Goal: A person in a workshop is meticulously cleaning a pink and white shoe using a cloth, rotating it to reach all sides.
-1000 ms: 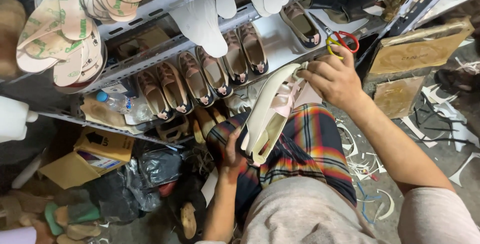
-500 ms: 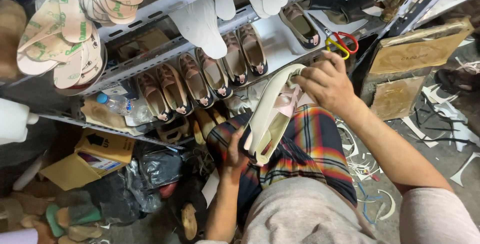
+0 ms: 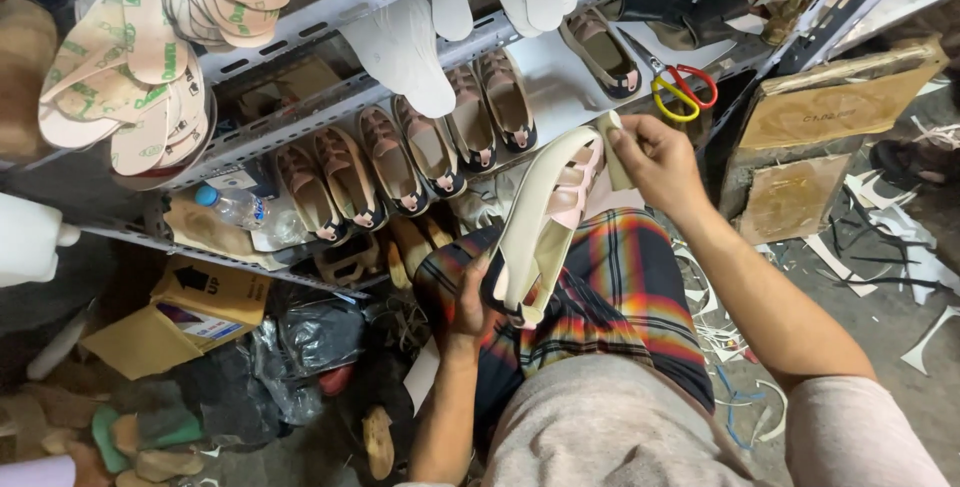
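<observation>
A cream-soled shoe [image 3: 540, 222] with a pink upper lies tilted across my lap, sole edge toward me. My left hand [image 3: 468, 309] grips its heel end from below. My right hand [image 3: 655, 157] is at the toe end, pinching a cream strip of sole material [image 3: 612, 134] that stands up from the toe. Red-and-yellow-handled scissors [image 3: 682, 87] lie on the shelf just beyond my right hand.
A metal rack [image 3: 330, 97] ahead holds a row of brown and pink shoes [image 3: 400, 152], white lasts [image 3: 405, 47] and stacked insoles [image 3: 140, 57]. A water bottle [image 3: 232, 205] and cardboard boxes [image 3: 200, 307] sit lower left. A wooden block [image 3: 830, 107] and offcuts lie on the right.
My right hand has lifted off the shoe's toe and now pinches the cream strip upward. The shoe has tipped slightly more upright; my left hand keeps its hold on the heel.
</observation>
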